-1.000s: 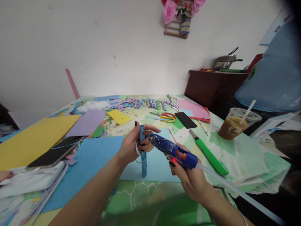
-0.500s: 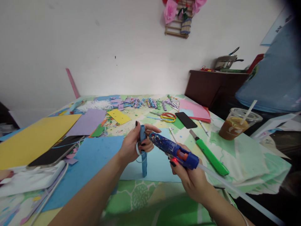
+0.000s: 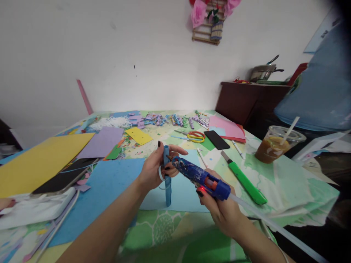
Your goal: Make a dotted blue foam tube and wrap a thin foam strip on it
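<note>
My left hand [image 3: 156, 168] pinches an upright blue paper strip [image 3: 167, 182], folded and partly curled, over a light blue sheet [image 3: 181, 193]. My right hand [image 3: 219, 208] grips a blue glue gun [image 3: 201, 177] with a red light on. Its nozzle touches the strip near my left fingers. A clear glue stick [image 3: 274, 226] trails out of the gun's back to the lower right.
A green utility knife [image 3: 245, 180], a black phone [image 3: 216, 139], scissors [image 3: 193, 136] and an iced drink with a straw [image 3: 274, 146] lie to the right. Coloured sheets and a dark tablet [image 3: 63, 177] cover the left. Curled paper bits [image 3: 164, 119] line the far edge.
The glue gun has shifted slightly left and down, its nozzle staying at the strip. My left hand and the strip have hardly moved.
</note>
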Available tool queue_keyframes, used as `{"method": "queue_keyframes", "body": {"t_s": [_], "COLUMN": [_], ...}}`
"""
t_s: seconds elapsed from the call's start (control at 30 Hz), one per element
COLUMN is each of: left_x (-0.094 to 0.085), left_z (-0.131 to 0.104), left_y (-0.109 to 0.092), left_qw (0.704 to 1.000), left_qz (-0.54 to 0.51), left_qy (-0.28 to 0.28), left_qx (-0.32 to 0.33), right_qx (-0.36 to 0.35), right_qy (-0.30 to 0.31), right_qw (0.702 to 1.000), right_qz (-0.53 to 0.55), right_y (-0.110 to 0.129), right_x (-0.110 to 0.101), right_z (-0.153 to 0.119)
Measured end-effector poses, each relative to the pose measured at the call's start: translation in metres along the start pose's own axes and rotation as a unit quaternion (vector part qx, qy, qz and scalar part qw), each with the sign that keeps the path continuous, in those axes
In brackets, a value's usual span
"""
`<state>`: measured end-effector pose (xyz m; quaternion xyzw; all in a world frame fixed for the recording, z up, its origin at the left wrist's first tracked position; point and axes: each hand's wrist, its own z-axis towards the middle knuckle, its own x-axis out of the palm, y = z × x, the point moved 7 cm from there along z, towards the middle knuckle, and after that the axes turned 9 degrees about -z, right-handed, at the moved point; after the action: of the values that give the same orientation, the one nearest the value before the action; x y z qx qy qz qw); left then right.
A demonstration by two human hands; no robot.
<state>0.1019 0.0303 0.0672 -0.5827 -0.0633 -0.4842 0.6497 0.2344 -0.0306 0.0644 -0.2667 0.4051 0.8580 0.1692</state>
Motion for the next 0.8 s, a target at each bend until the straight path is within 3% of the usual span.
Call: {"method": "queue_keyframes", "body": {"t_s": [0.53, 0.7, 0.8], "left_x": [0.000, 0.000, 0.001], "left_z": [0.000, 0.000, 0.001], "left_y": [0.000, -0.001, -0.002], "left_qw": [1.000, 1.000, 1.000], "left_qz": [0.001, -0.001, -0.002], "left_qy": [-0.002, -0.008, 0.004], "left_qx": [-0.003, -0.003, 0.004], "right_qx": [0.007, -0.012, -0.052], "right_qy": [-0.019, -0.020, -0.057], "right_qw": [1.000, 1.000, 0.997], "right_qz": [0.000, -0.014, -0.020], "right_y": [0.001, 0.005, 0.009], "right_x": [-0.001, -0.004, -0.013], "right_z": [0.000, -0.004, -0.005]}}
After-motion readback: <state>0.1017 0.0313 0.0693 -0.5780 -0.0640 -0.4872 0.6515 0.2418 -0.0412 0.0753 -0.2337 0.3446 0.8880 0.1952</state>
